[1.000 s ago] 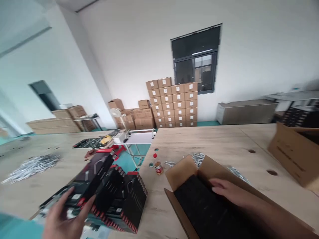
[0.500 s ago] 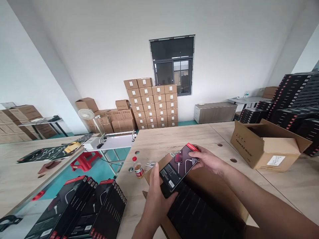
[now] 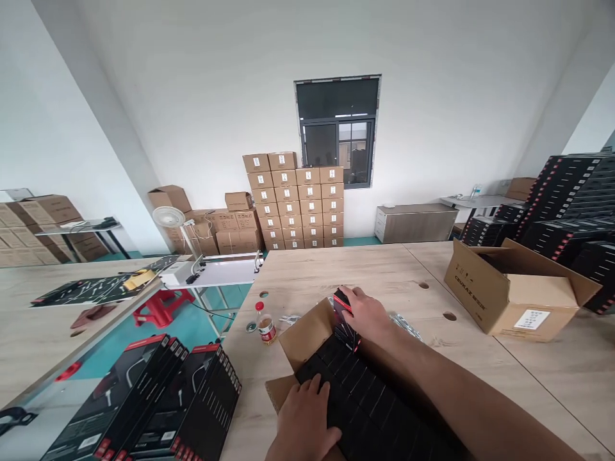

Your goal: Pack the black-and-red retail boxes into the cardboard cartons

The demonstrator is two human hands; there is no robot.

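My right hand (image 3: pixel 368 314) grips a slim black retail box (image 3: pixel 346 323) with a red end, upright at the far end of an open cardboard carton (image 3: pixel 307 333). Packed rows of black boxes (image 3: pixel 365 390) fill the carton. On top of those boxes, near the carton's left side, my left hand (image 3: pixel 307 413) rests with its fingers spread and nothing in it. Left of the carton stand rows of the same kind of box (image 3: pixel 192 397), their fronts printed with a white cable.
A bottle with a red cap (image 3: pixel 266 323) is just beyond the carton's left flap. Another open carton (image 3: pixel 519 288) sits at the right of the table. Black boxes (image 3: pixel 567 205) are stacked high behind it. A fan (image 3: pixel 168 218) and piled cartons (image 3: pixel 298 202) stand farther back.
The retail box, held in both hands above the carton, has been turned upright and lowered into its far end by my right hand. My left hand has let go and dropped onto the packed boxes.
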